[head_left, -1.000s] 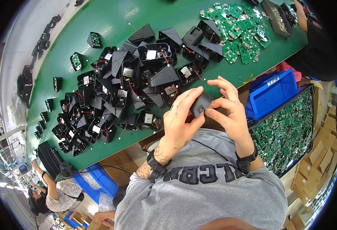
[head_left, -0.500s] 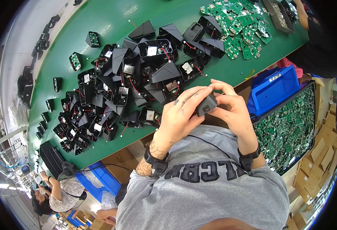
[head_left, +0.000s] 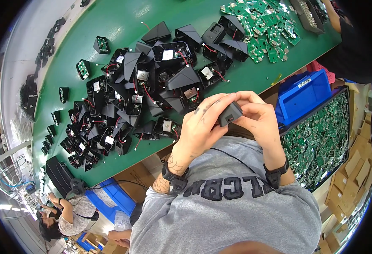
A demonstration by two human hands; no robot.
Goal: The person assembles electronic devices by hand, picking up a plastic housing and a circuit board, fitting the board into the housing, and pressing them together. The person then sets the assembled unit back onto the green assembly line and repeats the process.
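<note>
Between my two hands is a small black plastic housing (head_left: 230, 114) with a rectangular opening in its end, held just off the table's near edge. My left hand (head_left: 200, 125) wraps round its left side, fingers over the top and thumb below. The fingers of my right hand (head_left: 258, 116) close on its right side, the fingertips near those of the left. My fingers cover much of the housing. Beyond my left hand lies a heap of black housings (head_left: 152, 80), several with green boards, red wires and small white connectors inside.
Green circuit boards (head_left: 266, 27) are piled at the far right of the green table (head_left: 122, 19). A blue bin (head_left: 304, 99) and a large box of boards (head_left: 317, 146) stand to my right. Single housings (head_left: 83, 69) line the left side. Other people work at far right and lower left.
The housing has tilted slightly in my hands, so more of its end opening shows. Both hands keep their hold and have barely shifted.
</note>
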